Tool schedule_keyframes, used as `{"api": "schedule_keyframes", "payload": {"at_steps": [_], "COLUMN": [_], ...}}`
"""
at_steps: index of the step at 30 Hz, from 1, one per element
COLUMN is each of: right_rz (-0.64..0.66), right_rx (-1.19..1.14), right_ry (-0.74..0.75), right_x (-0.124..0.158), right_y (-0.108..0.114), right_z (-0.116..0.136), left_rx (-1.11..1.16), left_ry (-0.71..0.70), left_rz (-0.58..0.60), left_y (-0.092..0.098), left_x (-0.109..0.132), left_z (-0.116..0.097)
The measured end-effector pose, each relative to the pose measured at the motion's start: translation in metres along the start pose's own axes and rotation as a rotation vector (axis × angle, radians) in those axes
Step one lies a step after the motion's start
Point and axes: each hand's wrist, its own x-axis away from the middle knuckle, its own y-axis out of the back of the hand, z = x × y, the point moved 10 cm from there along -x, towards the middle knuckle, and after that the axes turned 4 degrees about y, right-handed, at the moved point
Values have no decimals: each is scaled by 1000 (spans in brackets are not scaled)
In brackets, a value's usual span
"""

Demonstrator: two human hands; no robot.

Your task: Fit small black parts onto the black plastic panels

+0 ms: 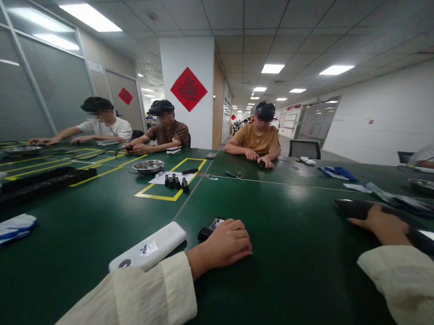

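My left hand [224, 243] rests palm down on the green table with its fingers curled together; whatever may be under them is hidden. Right behind it lies a small black object [205, 234] with a silvery patterned part, partly covered by the hand. A white oblong device [150, 246] with a marked label is beside my left wrist. Far to the right, my right hand [384, 223] lies over a long dark object with a smooth rounded end [349, 208], thumb along its near side and fingers over its top. A white patch shows on that object near my sleeve.
Several black cylindrical parts [176, 183] stand on white paper by a metal bowl [148, 166]. Pliers [234, 174] lie mid-table. A long black tray [37, 184] and a blue-white packet [7, 231] are left; plastic bags [400, 199] are right. Co-workers sit opposite, one handling a dark part.
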Motion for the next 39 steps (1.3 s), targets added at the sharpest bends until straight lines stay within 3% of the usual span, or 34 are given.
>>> {"api": "schedule_keyframes", "payload": {"at_steps": [1, 4, 10, 15, 19, 24, 29, 34, 36, 39], "right_rz": [94, 156, 231, 273, 288, 286, 501, 830, 895, 875], "right_rx": [37, 64, 14, 40, 117, 181, 197, 166, 205, 209], "right_ry": [-16, 59, 449, 714, 765, 797, 1020, 1253, 1254, 1178], "right_x": [9, 40, 127, 204, 250, 277, 301, 330, 332, 327], "right_y": [-1, 12, 14, 7, -5, 2, 13, 18, 15, 12], "right_z": [11, 60, 169, 219, 230, 237, 237, 220, 215, 217], "left_rx": [4, 14, -2, -18, -65, -106, -64, -50, -48, -51], "left_ry": [5, 20, 26, 2, -7, -12, -7, 3, 3, -2], "left_rz": [-3, -6, -39, -85, -167, -196, -201, -206, -206, -208], "left_y": [1, 2, 8, 12, 12, 12, 16, 18, 18, 18], "left_x": [0, 1, 1, 1, 2, 1, 1, 1, 1, 1], "left_z": [1, 2, 2, 0, 0, -2, -2, -2, -2, -3]}}
